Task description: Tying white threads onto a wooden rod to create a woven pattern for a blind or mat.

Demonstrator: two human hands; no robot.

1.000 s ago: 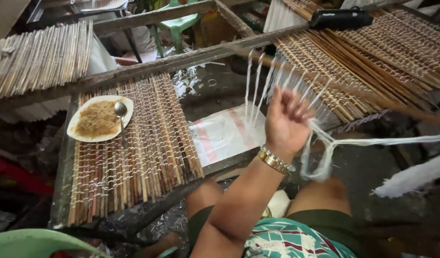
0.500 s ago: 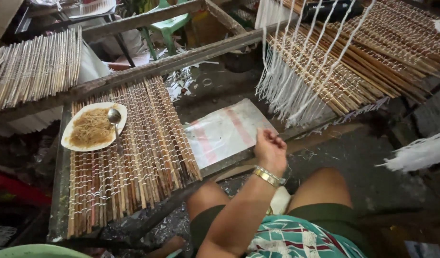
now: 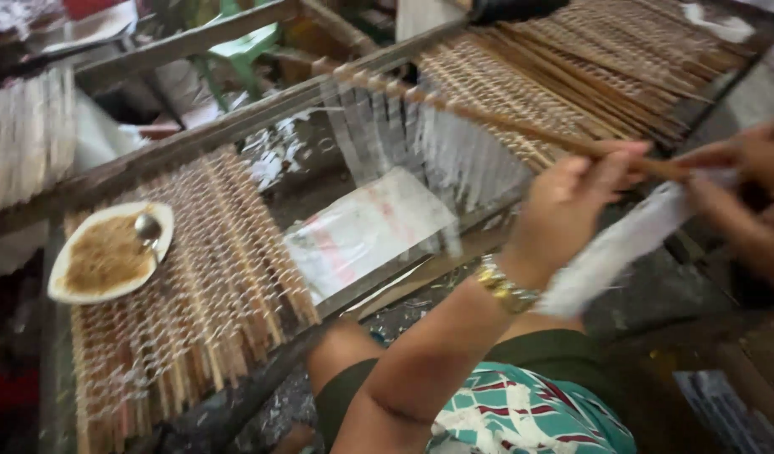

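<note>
The left hand (image 3: 572, 202), which half a second ago hung low over the striped plastic sack (image 3: 366, 231) with nothing in it, is now raised to the right and closed around a long wooden stick (image 3: 505, 126) wound with white string. That stick now slants from far left to near right, in front of the woven mat. The right hand (image 3: 748, 160), out of sight before, has come in at the right edge and grips the stick's near end. A white bundle of strings (image 3: 614, 252) now hangs below both hands. The view has swung right and is blurred.
</note>
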